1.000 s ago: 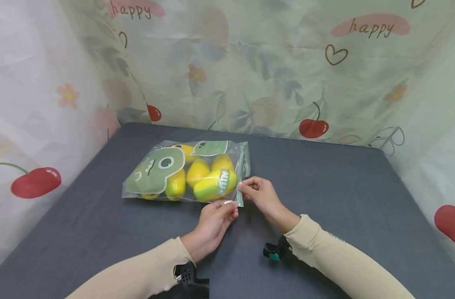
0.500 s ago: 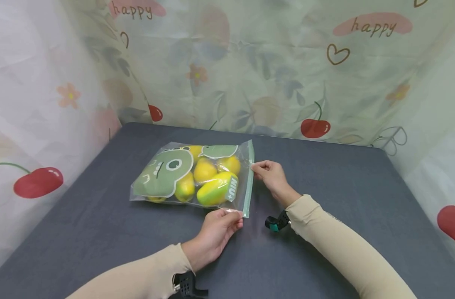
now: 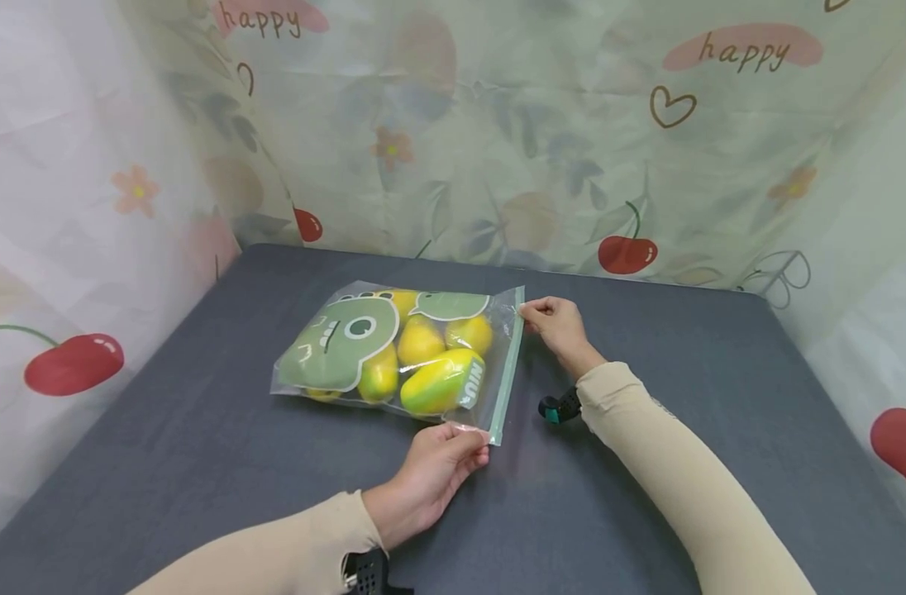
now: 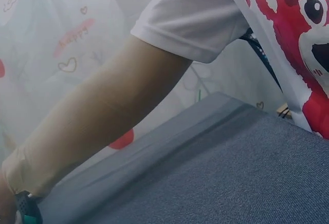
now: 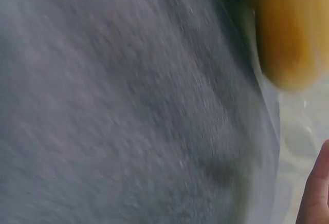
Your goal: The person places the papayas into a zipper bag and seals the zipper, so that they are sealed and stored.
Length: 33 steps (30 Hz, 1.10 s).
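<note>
A clear zip bag (image 3: 501,339) with a green cartoon monster print lies on the table. Several yellow fruits fill it; the nearest, a yellow-green mango (image 3: 438,384), sits beneath a printed label. Along the bag's right end runs a pale green zip strip (image 3: 508,376), stretched straight. My left hand (image 3: 434,471) pinches the near corner between thumb and fingers. Towards the strip's far end, my right hand (image 3: 560,330) pinches its edge. In the right wrist view, a blurred yellow fruit (image 5: 288,44) and one finger (image 5: 316,188) show at the right. The left wrist view shows neither hand's grip.
The dark grey tabletop (image 3: 646,355) extends around the bag. Printed cloth (image 3: 498,132) hangs behind the table and along both sides. Each wrist carries a small black device, such as the right one (image 3: 560,406). A thin cord (image 3: 784,277) hangs near the back right corner.
My right hand has moved along the zip strip, away from me, from near the close corner to the far end. The strip has straightened. The bag and my left hand have shifted slightly right and nearer.
</note>
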{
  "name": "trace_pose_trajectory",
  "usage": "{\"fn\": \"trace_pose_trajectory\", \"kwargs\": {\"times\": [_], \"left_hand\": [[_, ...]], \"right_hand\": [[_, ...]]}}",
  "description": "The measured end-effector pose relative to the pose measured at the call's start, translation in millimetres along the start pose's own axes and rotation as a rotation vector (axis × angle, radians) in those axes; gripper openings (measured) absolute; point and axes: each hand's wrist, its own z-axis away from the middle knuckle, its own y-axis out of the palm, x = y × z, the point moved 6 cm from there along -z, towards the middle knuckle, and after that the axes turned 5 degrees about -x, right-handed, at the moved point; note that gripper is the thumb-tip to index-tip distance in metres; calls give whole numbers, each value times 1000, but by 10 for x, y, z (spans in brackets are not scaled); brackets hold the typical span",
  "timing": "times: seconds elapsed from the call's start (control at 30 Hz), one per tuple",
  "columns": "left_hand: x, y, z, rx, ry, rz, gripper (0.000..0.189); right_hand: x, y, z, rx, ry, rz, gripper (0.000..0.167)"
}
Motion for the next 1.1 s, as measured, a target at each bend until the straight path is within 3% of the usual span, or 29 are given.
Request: {"fn": "trace_pose_trajectory", "kwargs": {"times": [0.4,0.57,0.73,0.97,1.03,1.1], "left_hand": [[8,2,16,-8,5,19,5],[27,-3,11,35,-9,26,2],[72,3,37,175,-95,-46,22],[64,-35,193,423,-308,-284,35],[-21,-39,226,485,-300,-358,34],[-165,-40,231,518,-231,-426,33]], "right_hand": [[-33,-78,-144,-39,-41,4,29],[-35,-90,-131,-31,-45,-5,30],[-67,-77,-119,21,-22,-74,32],[-42,-50,-62,98,-28,-145,38],[-40,-57,-36,108,-34,-155,39],[-41,-69,-6,120,-37,-162,40]]}}
